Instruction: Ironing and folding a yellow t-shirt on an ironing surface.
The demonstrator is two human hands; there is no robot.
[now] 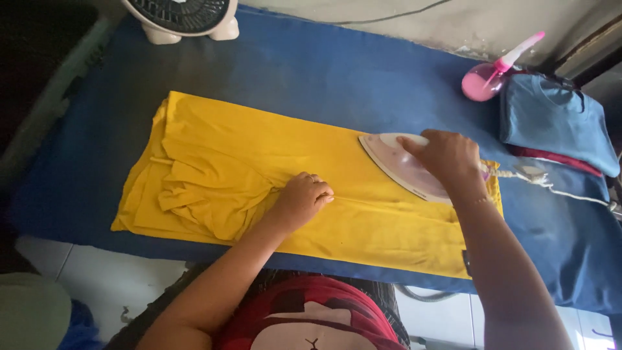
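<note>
Under the left hand (302,198) the yellow garment (259,155) is soft matt cloth, creased. The iron (402,165) beneath the right hand (447,155) looks glossy smooth plastic. The surface (324,71) wears matt blue cloth.

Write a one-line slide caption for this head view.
Right hand grips a white iron on a yellow garment; left hand presses the cloth.
</note>
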